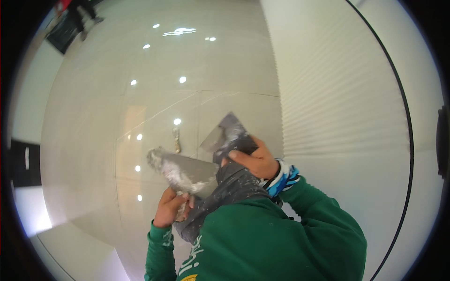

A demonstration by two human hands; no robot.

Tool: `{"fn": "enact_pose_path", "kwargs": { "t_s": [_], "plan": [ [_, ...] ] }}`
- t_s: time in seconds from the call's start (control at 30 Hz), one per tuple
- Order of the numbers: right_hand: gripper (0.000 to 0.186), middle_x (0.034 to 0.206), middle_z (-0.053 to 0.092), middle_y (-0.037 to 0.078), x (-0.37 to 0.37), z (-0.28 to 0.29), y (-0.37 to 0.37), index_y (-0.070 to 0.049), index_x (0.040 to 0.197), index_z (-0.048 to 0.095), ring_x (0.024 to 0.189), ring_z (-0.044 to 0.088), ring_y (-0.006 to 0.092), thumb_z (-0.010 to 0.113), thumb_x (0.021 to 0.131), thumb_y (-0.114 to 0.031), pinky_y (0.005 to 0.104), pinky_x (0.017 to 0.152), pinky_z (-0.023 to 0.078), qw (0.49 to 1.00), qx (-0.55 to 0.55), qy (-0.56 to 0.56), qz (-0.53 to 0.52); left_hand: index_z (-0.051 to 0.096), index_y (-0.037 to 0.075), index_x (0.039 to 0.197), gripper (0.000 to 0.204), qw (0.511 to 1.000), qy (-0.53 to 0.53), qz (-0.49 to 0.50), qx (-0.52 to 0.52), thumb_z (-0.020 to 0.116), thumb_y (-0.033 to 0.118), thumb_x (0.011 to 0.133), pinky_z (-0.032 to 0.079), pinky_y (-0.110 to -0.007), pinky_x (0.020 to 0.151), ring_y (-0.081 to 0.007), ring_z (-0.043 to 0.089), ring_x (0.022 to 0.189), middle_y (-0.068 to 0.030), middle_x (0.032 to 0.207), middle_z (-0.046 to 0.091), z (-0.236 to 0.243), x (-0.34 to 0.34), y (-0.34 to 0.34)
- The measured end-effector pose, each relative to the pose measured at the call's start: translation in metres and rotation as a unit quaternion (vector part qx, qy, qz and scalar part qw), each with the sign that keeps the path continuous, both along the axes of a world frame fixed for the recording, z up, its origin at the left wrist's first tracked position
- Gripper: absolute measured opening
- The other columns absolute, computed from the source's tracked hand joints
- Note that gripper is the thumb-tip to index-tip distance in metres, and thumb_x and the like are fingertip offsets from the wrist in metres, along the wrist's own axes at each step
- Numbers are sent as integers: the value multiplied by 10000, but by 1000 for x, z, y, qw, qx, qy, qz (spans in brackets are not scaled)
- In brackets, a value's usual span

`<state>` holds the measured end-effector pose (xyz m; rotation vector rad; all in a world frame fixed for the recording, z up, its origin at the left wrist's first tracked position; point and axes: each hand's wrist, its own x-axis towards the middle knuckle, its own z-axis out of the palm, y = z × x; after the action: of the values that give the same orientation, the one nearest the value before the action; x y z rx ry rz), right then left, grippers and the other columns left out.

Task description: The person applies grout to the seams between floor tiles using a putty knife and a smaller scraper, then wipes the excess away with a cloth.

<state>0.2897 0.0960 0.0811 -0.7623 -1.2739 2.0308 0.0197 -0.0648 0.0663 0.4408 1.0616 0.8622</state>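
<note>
My left hand [174,206] is closed round the handle of a broad putty knife [197,169], whose grey blade is smeared with white paste and carries a lump at its far left corner. My right hand [255,161] grips a second putty knife [228,130], its wide metal blade tilted up and pointing away from me. A blue, white and black cloth band [283,178] is wrapped round my right wrist. The two blades are close together but apart, in front of my dark, white-spotted trousers [234,182]. Part of each handle is hidden by my fingers.
A small, narrow, paste-stained tool [176,139] lies on the shiny tiled floor [93,122] beyond the blades. To my right rises a white ribbed wall panel [323,93] with a dark line [407,107] curving past it. Another person [77,14] stands far off at the upper left.
</note>
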Motion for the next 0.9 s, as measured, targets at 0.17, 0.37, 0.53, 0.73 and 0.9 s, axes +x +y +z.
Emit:
{"fn": "enact_pose_path", "kwargs": {
  "t_s": [0.17, 0.37, 0.53, 0.73, 0.9],
  "plan": [
    [643, 1372, 592, 178, 10, 23, 10, -53, 1496, 450, 1243, 609, 317, 479, 891, 161, 373, 1076, 456, 932, 343, -60, 99, 475, -44, 1309, 384, 973, -225, 55, 13, 542, 157, 989, 424, -275, 395, -152, 511, 462, -143, 769, 602, 22, 44, 4],
    [794, 1428, 535, 195, 24, 1, 25, -136, 1488, 495, 1299, 548, 384, 478, 756, 172, 399, 1073, 467, 805, 498, -214, 239, 470, -33, 1313, 349, 969, -237, 22, 59, 516, 137, 1011, 446, -266, 433, -120, 523, 489, -115, 796, 603, 24, 54, -18],
    [466, 1249, 627, 169, 45, 12, 24, -25, 1410, 522, 1059, 654, 299, 535, 946, 7, 387, 914, 542, 908, 329, -214, 148, 563, -32, 1111, 233, 987, -57, 71, 130, 541, 182, 1020, 434, -260, 436, -118, 524, 472, -93, 755, 609, 22, 68, -21],
    [235, 924, 676, 159, 15, 58, -24, 67, 1112, 594, 710, 668, 284, 503, 983, -107, 424, 622, 548, 976, -214, -48, -16, 515, -30, 1171, 206, 874, 417, 93, 233, 549, 65, 992, 499, -417, 567, -366, 630, 594, -171, 729, 628, -12, 90, -11],
    [214, 890, 685, 172, 7, 48, -22, 76, 1020, 613, 731, 672, 280, 522, 994, -116, 420, 648, 549, 966, -254, -38, -7, 503, -14, 1255, 384, 790, 524, 62, 312, 594, -10, 882, 514, -499, 670, -433, 650, 798, -217, 954, 650, -18, 93, 8]
  ]
}}
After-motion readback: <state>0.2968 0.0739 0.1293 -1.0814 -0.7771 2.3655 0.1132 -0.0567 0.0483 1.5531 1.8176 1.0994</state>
